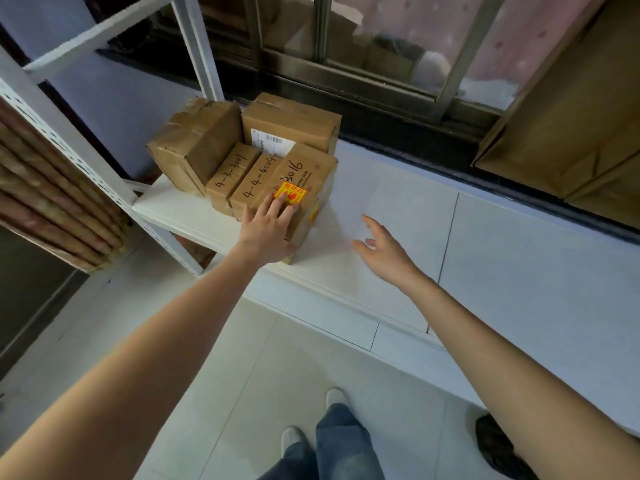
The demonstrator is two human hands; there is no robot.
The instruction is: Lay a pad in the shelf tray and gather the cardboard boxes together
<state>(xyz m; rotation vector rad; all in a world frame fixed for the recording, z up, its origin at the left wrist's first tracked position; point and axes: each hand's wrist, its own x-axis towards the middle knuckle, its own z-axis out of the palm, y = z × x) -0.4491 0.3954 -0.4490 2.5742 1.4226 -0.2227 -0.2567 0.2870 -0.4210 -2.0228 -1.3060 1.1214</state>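
Observation:
Several brown cardboard boxes stand packed together on the white shelf tray (166, 199) at the left. The nearest one is marked 3016 (304, 178) and carries a yellow and red sticker. Boxes marked 4-4-4004 (258, 181) and 4-3-3001 (232, 174) lie to its left, with a taped box (194, 140) and a labelled box (291, 119) behind them. My left hand (266, 230) rests flat on the near top edge of the 3016 box. My right hand (381, 247) hovers over the white surface (381, 188) to the right, fingers spread and holding nothing.
White shelf uprights (79, 147) rise at the left, with rolled material (41, 195) stacked beside them. A dark window frame (346, 81) runs along the back. Large brown cartons (554, 116) lean at the right. My feet (311, 420) stand on pale floor tiles below.

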